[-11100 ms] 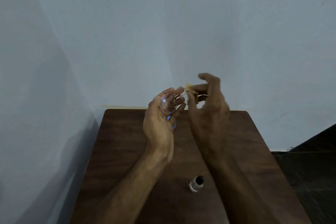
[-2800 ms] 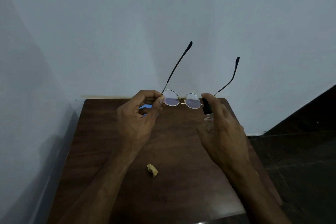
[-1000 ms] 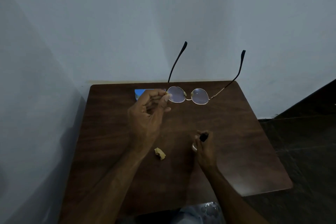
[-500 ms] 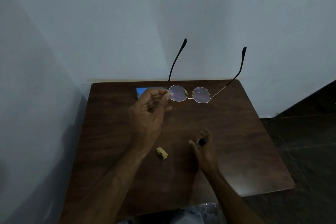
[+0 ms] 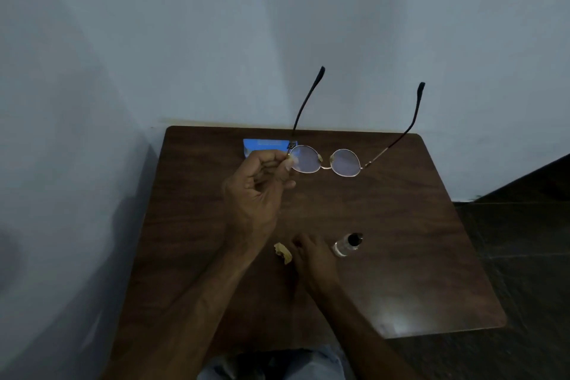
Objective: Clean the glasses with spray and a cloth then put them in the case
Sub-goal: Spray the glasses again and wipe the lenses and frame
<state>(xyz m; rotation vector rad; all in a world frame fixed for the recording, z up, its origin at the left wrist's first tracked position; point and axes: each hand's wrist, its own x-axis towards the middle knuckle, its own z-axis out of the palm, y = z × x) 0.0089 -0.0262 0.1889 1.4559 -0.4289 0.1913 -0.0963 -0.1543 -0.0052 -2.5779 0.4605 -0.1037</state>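
While L fingers (image 5: 271, 161) pinch glasses (image 5: 345, 162) — R fingers (image 5: 298, 241) rest beside cloth (image 5: 283, 252).

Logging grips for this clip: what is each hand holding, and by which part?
Left hand pinches the glasses at the frame's corner beside one lens. Right hand sits by the cloth; whether it grips it cannot be told.
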